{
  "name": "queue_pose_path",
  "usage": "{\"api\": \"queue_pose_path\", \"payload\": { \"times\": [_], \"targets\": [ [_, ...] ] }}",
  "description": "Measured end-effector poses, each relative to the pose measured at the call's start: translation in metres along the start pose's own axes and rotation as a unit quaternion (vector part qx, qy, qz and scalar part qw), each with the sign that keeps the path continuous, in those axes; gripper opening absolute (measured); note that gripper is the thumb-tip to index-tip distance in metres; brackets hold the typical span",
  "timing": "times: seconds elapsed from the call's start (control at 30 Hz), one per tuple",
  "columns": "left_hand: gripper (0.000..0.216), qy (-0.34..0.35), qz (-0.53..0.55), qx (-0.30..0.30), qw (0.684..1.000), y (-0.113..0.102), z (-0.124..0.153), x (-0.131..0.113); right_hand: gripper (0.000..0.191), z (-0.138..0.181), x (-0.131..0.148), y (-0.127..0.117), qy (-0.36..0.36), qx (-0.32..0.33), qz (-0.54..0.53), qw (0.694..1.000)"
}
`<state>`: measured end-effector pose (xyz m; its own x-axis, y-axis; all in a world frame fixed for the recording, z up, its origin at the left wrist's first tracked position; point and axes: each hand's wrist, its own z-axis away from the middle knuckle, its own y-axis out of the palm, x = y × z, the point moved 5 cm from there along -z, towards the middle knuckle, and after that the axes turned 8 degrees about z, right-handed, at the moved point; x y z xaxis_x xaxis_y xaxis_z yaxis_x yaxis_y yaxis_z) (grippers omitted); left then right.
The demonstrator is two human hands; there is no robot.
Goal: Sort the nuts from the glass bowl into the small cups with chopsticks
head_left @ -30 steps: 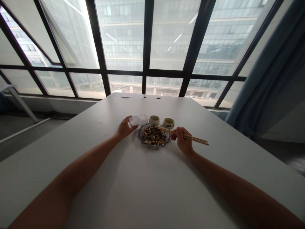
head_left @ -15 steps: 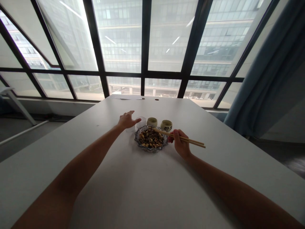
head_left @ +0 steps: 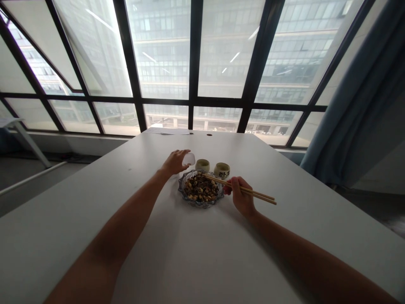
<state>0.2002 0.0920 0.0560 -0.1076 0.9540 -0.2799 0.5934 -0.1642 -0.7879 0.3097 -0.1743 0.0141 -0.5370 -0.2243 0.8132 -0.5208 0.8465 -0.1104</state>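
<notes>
My left hand (head_left: 176,162) is closed around the side of a small clear plastic cup (head_left: 189,159), just behind the left rim of a scalloped glass bowl (head_left: 183,195). Brown and tan pieces, which look like nuts or shells with thin dark bits, fill the bowl (head_left: 202,188). In my right hand (head_left: 242,195) is a pair of wooden chopsticks (head_left: 259,195), their tips reaching over the bowl's far right part. Whether the tips pinch anything is too small to tell. Two pale green cups stand behind the bowl, a left cup (head_left: 202,164) and a right cup (head_left: 222,170) with dark lettering.
Everything stands on a long white table (head_left: 177,249). Papers (head_left: 169,131) lie at its far edge near two dark round holes. Tall windows (head_left: 164,63) rise beyond it, and a blue curtain (head_left: 348,97) hangs at the right.
My left hand has shifted slightly right and closed from spread fingers onto the clear cup. My right hand keeps the chopsticks over the bowl. The view has shifted a little.
</notes>
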Motion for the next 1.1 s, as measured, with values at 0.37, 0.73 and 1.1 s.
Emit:
{"api": "queue_pose_path", "payload": {
  "times": [0.37,0.73,1.1],
  "targets": [
    [0.076,-0.148,-0.03,0.098,0.984,0.003,-0.003,0.011,0.045,0.0,-0.002,0.0,-0.005,0.002,-0.013,1.0],
    [0.082,-0.127,-0.05,0.22,0.966,0.042,-0.039,-0.035,0.048,0.0,-0.003,0.0,0.019,-0.005,-0.018,1.0],
    [0.094,-0.107,0.026,0.12,0.987,0.048,-0.046,-0.034,0.051,0.0,0.0,0.003,0.016,0.0,-0.02,1.0]
  ]
}}
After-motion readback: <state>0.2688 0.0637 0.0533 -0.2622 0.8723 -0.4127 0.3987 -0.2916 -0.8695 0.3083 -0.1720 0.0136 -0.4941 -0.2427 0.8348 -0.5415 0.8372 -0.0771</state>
